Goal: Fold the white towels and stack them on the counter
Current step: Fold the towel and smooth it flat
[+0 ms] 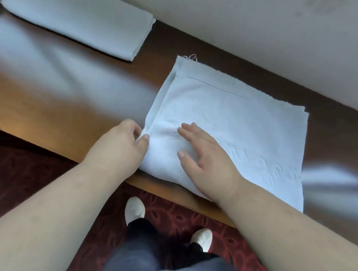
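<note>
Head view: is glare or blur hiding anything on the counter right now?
Head view: pale glare washes over the counter left of the near towel; another bright patch lies at its right edge; folded towel at top left is soft and blurred; both hands, left and right, read clearly.

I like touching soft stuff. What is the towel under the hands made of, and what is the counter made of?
The towel looks like white cotton terry: fuzzy loops, a raised woven pattern, loose threads at a corner. The counter looks like dark brown wood or wood veneer with a glossy finish, since it mirrors the light.
</note>
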